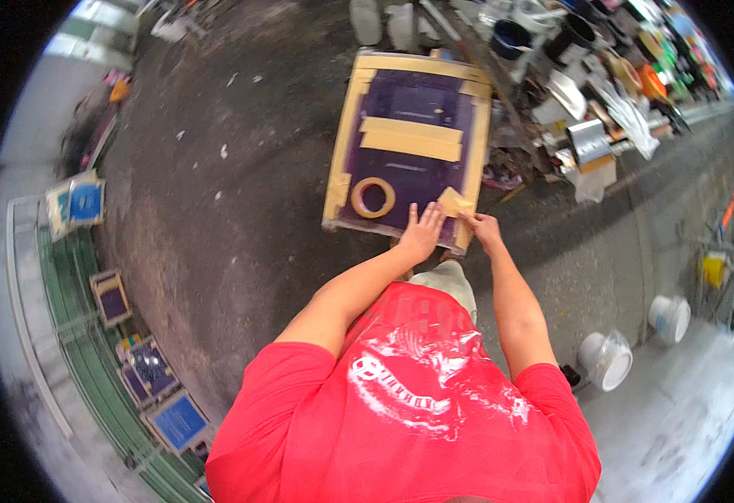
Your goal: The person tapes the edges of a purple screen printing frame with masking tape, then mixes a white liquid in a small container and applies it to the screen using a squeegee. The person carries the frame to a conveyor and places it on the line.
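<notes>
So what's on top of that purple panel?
Edge tape, middle strips, a tape roll, and a tape piece by the left hand and right hand. The surface beneath the tape is covered, unseen.

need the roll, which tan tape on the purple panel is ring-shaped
The tape roll left of the left hand; only it has a central hole, unlike the middle band and corner piece.
</notes>
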The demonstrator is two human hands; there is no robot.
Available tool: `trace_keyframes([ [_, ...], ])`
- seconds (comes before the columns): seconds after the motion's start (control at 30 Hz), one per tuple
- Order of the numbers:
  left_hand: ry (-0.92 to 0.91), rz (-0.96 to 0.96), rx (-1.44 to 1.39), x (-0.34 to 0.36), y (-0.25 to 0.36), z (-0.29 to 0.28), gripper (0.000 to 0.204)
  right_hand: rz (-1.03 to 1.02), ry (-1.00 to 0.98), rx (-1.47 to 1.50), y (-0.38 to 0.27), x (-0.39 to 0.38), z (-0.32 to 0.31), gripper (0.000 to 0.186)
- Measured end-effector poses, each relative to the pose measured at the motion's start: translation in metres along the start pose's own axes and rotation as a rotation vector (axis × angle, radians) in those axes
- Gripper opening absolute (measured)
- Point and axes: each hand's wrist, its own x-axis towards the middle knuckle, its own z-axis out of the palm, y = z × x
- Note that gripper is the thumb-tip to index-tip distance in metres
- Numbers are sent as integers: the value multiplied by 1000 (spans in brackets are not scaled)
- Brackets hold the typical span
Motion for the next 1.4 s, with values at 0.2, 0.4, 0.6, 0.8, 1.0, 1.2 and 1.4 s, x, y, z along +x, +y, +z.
trace_keyframes([
  [0.2, -47, 33, -53, -3, -6, -6, 72, -41, 220, 230, -4, -8, 27, 60],
  [0.4, -122, 11, -43, 3, -6, -10, 64, 230, 252, 597, 7, 10, 24, 52],
  [0.6, -134, 56, 29, -1, -9, -17, 69, 79, 258, 606, -17, -21, 33, 49],
  [0.8, -76, 61, 87, 2, -8, -13, 63, 23, 340, -35, -8, -8, 38, 61],
  [1.0, -144, 86, 61, -1, -13, -19, 67, -49, 96, 36, 3, -11, 9, 51],
  [1.2, -129, 92, 14, 3, -19, -12, 74, 75, -178, 401, 9, -6, -4, 52],
  [1.4, -83, 92, 31, 8, -17, 6, 81, 1, 209, 226, 7, 1, 11, 46],
])
